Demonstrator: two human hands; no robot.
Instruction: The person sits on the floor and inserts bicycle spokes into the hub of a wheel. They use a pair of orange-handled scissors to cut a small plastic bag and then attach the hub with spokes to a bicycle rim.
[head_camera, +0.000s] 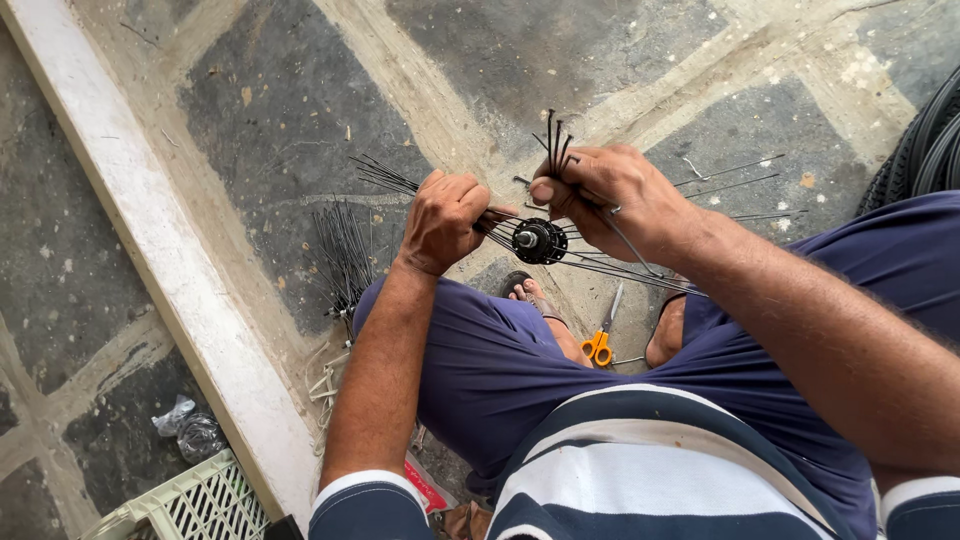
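Near the person's legs, orange-handled scissors (598, 345) lie on the stone floor (280, 110). Above the knees, the left hand (443, 222) is closed around black spokes beside the wheel hub (539, 241). The right hand (612, 198) pinches a bundle of spokes (555, 140) upright. More loose spokes (343, 250) lie left, near the white curb (150, 240); floor beyond is open.

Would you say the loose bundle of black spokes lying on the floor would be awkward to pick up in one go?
Probably. The spokes are thin, stiff-looking rods lying loose and unbound, so they would likely splay or slip apart. Being round, they may roll on the stone floor.
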